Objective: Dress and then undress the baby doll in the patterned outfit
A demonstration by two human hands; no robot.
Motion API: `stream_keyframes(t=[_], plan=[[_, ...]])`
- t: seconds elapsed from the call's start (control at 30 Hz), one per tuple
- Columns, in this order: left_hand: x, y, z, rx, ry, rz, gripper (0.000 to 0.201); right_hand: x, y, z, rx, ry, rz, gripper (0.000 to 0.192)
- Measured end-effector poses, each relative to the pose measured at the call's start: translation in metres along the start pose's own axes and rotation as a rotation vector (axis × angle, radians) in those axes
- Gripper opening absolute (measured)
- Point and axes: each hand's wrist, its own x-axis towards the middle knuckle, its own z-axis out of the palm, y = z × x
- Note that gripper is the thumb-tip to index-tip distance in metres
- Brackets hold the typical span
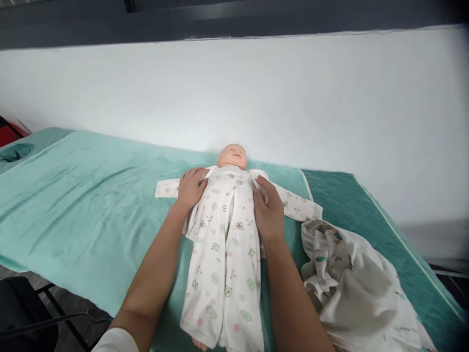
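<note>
A baby doll (233,157) lies on its back, head toward the wall. White printed trousers (216,254) cover its front from the chest down, and toes show below one leg. Under them is a matching long-sleeved top, its left-hand sleeve (167,188) and right-hand sleeve (298,204) spread out flat. My left hand (192,187) rests on the clothing at the doll's left-hand side, fingers extended over the cloth. On the opposite side, my right hand (269,208) touches the clothing's edge, thumb and fingers apart. Parts of the fingertips are hidden.
A crumpled white printed cloth (359,288) lies to the right on a dark green cover (333,195). A light green blanket (91,205) spreads leftward under the doll. The white wall (256,93) stands behind. A black object (27,313) and cable are at lower left.
</note>
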Motion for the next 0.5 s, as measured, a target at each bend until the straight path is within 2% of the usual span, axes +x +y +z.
stream_keyframes(t=[0.07,0.2,0.3,0.37,0.43,0.5], plan=[[0.004,-0.003,-0.001,0.028,-0.032,0.020,0.040,0.013,0.006,0.007,-0.076,-0.114,-0.032,0.037],[0.007,-0.003,-0.001,0.069,-0.043,0.061,0.055,0.049,0.021,0.015,-0.300,-0.262,-0.101,0.040],[0.007,-0.003,-0.002,0.136,-0.037,0.035,0.056,0.071,0.034,0.015,-0.429,-0.338,-0.076,0.047],[0.006,-0.005,-0.004,0.196,-0.007,-0.071,0.051,0.081,0.043,0.009,-0.519,-0.342,0.007,0.048],[0.006,-0.006,-0.006,0.229,-0.002,-0.195,0.047,0.086,0.046,-0.003,-0.581,-0.279,0.083,0.045],[0.006,-0.007,-0.007,0.221,-0.023,-0.267,0.045,0.087,0.037,-0.019,-0.557,-0.160,0.037,0.041]])
